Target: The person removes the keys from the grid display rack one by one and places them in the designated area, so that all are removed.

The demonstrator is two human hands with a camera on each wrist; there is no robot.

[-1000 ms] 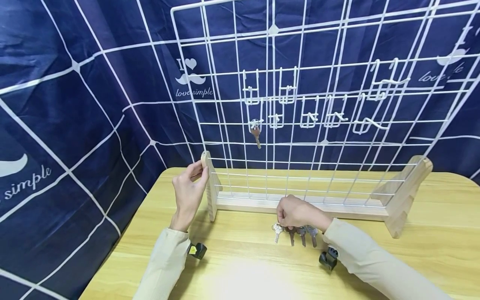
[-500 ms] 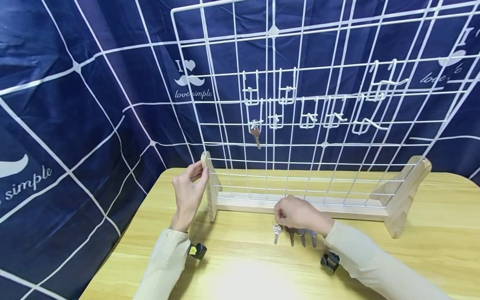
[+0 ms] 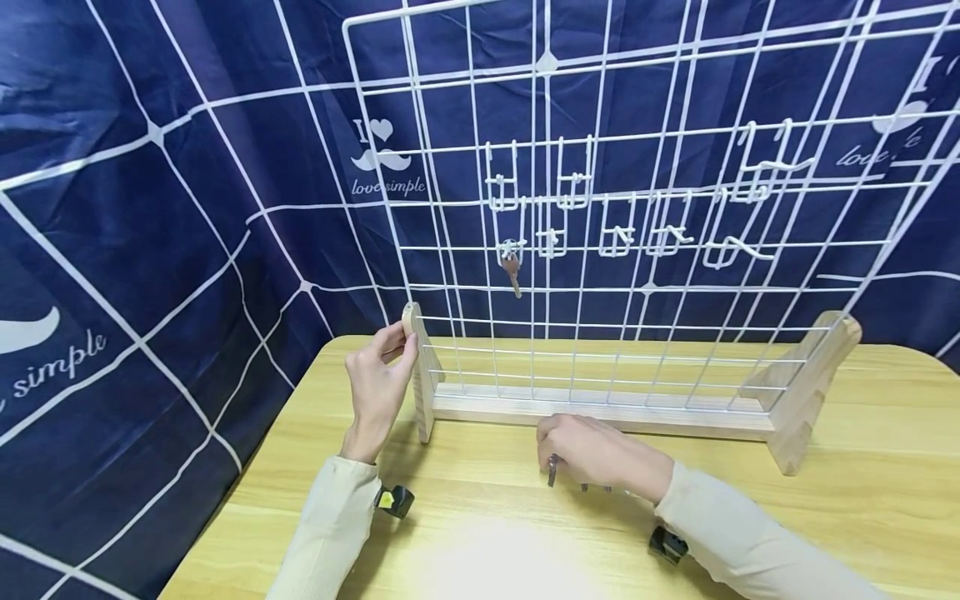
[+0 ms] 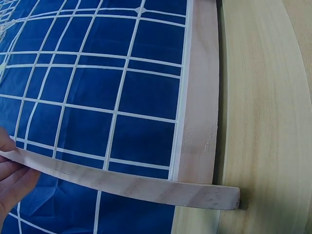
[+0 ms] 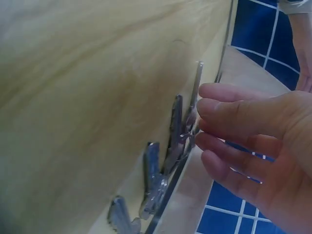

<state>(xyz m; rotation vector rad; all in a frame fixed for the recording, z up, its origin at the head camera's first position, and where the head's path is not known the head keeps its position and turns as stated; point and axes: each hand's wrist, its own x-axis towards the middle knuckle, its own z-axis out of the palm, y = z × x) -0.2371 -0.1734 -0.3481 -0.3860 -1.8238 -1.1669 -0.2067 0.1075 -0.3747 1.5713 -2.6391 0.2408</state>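
My left hand (image 3: 377, 375) pinches the top of the wooden left upright (image 3: 422, 375) of the wire-grid stand. In the left wrist view its fingers (image 4: 14, 187) lie on both sides of that wooden strip. Low before the stand, my right hand (image 3: 600, 450) pinches a silver key (image 3: 552, 471), seen nearly edge-on. The right wrist view shows this key (image 5: 197, 83) at the fingertips, the fingers partly bent. Several other keys (image 5: 151, 161) lie in a row on the table beside it, mostly hidden under my hand in the head view. One more key (image 3: 512, 271) hangs from a grid hook.
The white wire grid (image 3: 600, 317) stands on a wooden base bar (image 3: 487, 408). Several white hooks (image 3: 617, 237) hang on it in two rows. Dark blue cloth (image 3: 187, 350) with white lines covers the back and left. The table (image 3: 465, 492) is light wood.
My right hand has moved lower and slightly left. The key at its fingers has turned from face-on to nearly edge-on, and the other keys are more covered. My left hand stays in place.
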